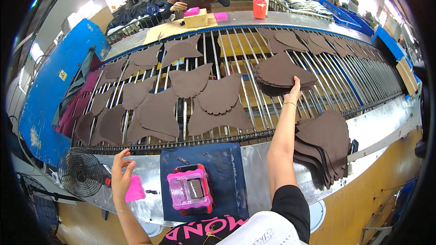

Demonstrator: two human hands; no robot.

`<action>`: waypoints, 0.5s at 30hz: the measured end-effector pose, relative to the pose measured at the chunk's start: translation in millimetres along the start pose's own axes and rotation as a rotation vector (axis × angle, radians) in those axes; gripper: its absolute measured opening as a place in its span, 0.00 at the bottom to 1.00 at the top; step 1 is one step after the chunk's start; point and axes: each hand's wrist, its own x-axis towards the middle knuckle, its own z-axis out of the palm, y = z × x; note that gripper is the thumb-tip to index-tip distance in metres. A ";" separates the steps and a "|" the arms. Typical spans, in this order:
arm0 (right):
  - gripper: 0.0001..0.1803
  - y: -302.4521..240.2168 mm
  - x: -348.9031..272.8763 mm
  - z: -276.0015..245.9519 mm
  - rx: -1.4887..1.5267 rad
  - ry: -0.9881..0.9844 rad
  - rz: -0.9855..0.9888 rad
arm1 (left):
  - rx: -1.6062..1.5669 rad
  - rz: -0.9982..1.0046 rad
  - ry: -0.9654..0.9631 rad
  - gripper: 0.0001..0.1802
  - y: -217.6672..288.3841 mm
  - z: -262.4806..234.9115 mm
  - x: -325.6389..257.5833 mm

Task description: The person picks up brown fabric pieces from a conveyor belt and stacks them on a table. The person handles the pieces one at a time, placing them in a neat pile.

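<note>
Right hand (293, 96), near three o'clock: grip pinching edge of brown stack (280, 69). Left hand (121, 174), eight o'clock: grip spread, near pink pad (135, 189) on desk (152, 206).

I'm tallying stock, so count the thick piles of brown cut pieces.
2: one thick pile on the slatted conveyor, at the right hand; another pile to its lower right in the picture, over the metal ledge. More may be hidden.

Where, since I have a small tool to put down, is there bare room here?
Bare metal worktop shows between the navy mat and the right forearm; the mat's right side is open beside the pink-framed stamp. Crowded: the worktop's left, with the caged fan and pink block, and the rod conveyor's left half, strewn with brown cut pieces.
</note>
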 end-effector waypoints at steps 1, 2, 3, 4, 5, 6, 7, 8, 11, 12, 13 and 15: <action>0.31 -1.4 -15.8 8.2 -0.026 -0.017 -0.028 | 0.002 0.002 0.019 0.24 0.5 -5.0 -2.3; 0.30 -8.1 -19.0 10.7 -0.038 -0.024 -0.061 | -0.007 0.011 0.025 0.24 0.1 -7.9 -1.5; 0.30 -15.0 -21.8 13.6 -0.049 -0.029 -0.093 | -0.013 0.020 0.031 0.24 1.0 -10.6 -0.5; 0.30 -19.9 -28.0 17.0 -0.066 -0.037 -0.119 | -0.046 0.029 0.029 0.24 2.2 -12.0 -0.8; 0.29 -26.1 -33.7 20.2 -0.068 -0.069 -0.120 | -0.077 0.039 0.026 0.24 5.3 -13.6 0.9; 0.28 -35.4 -50.6 27.6 -0.078 -0.103 -0.109 | -0.104 0.037 0.028 0.24 9.7 -17.1 -1.4; 0.28 -46.9 -60.6 27.7 -0.092 -0.131 -0.113 | -0.149 0.062 0.015 0.25 14.1 -15.9 -0.9; 0.28 -49.4 -51.2 22.1 -0.091 -0.160 -0.129 | -0.195 0.088 0.002 0.25 22.0 -13.7 0.9; 0.24 -74.4 -76.3 11.6 0.001 -0.246 -0.026 | -0.286 0.187 -0.048 0.27 61.5 -3.6 -12.8; 0.25 -84.1 -89.5 7.0 -0.043 -0.285 -0.020 | -0.314 0.245 -0.088 0.28 75.5 -0.9 -21.6; 0.26 -94.3 -102.7 2.1 -0.001 -0.331 0.018 | -0.345 0.307 -0.129 0.29 86.7 6.3 -31.6; 0.27 -115.4 -133.6 -7.2 0.085 -0.415 0.099 | -0.819 0.264 -0.378 0.35 111.1 31.7 -62.4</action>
